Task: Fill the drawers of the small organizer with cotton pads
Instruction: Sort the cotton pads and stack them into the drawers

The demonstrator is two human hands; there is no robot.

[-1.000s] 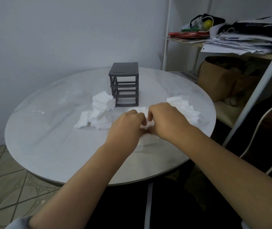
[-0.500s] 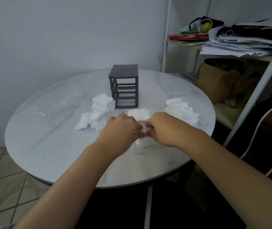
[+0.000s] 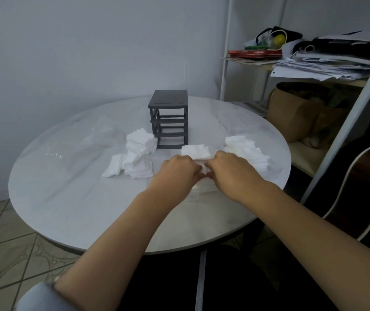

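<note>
So the organizer (image 3: 168,118) is just a dark grey frame rn, slots all open, standing upright on the round white table (image 3: 67,194). Cotton pads all around it. There's a messy pile (image 3: 140,151) right up against the organizer's front-left corner, spilling toward me. A neat stack (image 3: 195,151) sits just in front of the organizer, and a third pile (image 3: 246,151) is off its front-right, a bit apart.

Both hands are in front of the organizer too, on the near side of the neat stack, almost knuckle to knuckle. The left hand (image 3: 177,173) and right hand (image 3: 231,171) both have fingers curled in, pinching a small wad of pads (image 3: 203,169) between them. Under them is a whitish boxy thing (image 3: 198,191), prob a drawer, but it's mostly hidden so can't tell.

Right of the organizer, past the table edge: shelf (image 3: 226,63) w/ papers (image 3: 325,63), and a brown paper bag (image 3: 296,113) below.
</note>
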